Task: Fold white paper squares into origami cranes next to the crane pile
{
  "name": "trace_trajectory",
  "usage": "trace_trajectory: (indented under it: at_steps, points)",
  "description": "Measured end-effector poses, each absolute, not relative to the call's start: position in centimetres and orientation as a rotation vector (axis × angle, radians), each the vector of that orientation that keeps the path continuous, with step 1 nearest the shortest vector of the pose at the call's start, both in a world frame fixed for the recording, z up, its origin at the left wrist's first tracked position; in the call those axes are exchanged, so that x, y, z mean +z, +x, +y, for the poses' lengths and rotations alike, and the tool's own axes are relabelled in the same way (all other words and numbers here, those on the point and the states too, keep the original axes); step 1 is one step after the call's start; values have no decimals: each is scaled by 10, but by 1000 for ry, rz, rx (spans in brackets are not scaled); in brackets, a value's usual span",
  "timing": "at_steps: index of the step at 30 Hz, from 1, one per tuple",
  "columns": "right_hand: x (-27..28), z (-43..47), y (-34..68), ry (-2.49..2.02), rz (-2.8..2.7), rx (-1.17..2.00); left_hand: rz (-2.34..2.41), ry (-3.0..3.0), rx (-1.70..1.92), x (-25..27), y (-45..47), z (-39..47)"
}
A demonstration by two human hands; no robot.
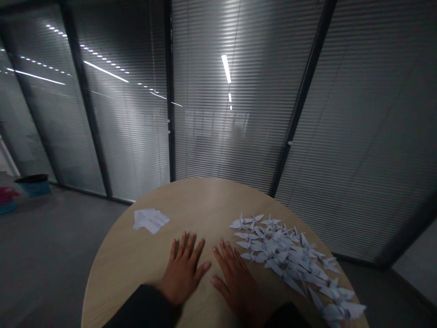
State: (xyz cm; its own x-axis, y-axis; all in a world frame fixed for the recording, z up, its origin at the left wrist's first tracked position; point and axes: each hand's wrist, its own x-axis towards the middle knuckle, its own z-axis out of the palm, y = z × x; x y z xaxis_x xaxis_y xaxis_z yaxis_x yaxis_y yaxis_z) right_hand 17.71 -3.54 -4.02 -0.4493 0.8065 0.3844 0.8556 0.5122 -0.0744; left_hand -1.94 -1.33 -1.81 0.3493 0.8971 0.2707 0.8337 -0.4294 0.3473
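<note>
My left hand (183, 271) lies flat near the middle of the round wooden table (201, 200), fingers spread and holding nothing. Beside it my right hand (235, 280) rests palm down with its fingers stretched out, also without anything in it. To the right of that hand spreads a large group of folded white paper cranes (290, 250), many overlapping. Several loose sheets of white paper (152, 220), some with printing on them, lie beyond my left hand toward the table's left edge.
Behind the table stands a glass partition with closed blinds (232, 150) and dark frames. On the grey floor (68, 246) at the far left are a blue bin with a black rim (34, 186) and a pink and blue object (7, 198), partly cut off.
</note>
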Motion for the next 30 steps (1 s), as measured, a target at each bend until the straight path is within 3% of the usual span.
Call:
trace_trajectory:
  at_steps: [30]
  points:
    - [-39, -38, 174, -1457, -2503, -135, 1697, 2636, 388, -25, -23, -19]
